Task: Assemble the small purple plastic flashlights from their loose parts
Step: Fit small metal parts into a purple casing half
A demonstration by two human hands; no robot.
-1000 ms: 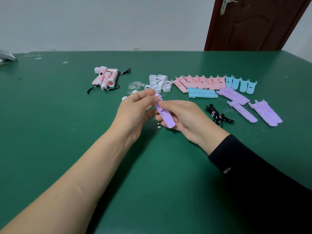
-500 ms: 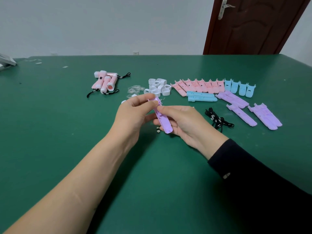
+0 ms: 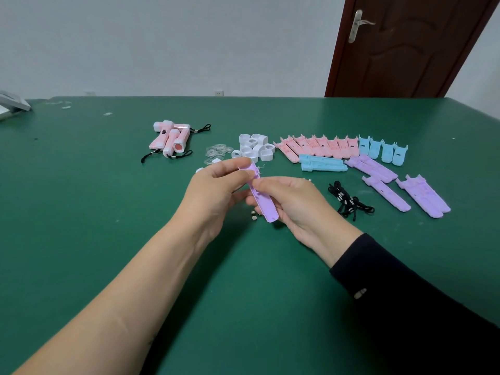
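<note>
Purple shell half [image 3: 263,204] is held over the green table [image 3: 108,226], lying slantwise. Right grip [image 3: 292,207] wraps its near length; left grip [image 3: 213,185] pinches its far end. Two button cells [image 3: 253,217] lie on the table just beside its near tip.

Right of it: black lanyards [image 3: 349,201], then loose purple shells [image 3: 422,196].

Beyond it: blue shells [image 3: 322,163], white caps [image 3: 254,148], clear lenses [image 3: 217,151], pink shells [image 3: 316,146].

Beyond, to the left: pink flashlights [image 3: 170,139]. One has a dark mark, too small to read.

One head-worn wide-angle view faces forward and down over the green table [image 3: 81,226], close above the left hand [image 3: 216,185] and right hand [image 3: 295,204]; wall [image 3: 162,50] at twelve o'clock, door [image 3: 405,55] at one o'clock.
</note>
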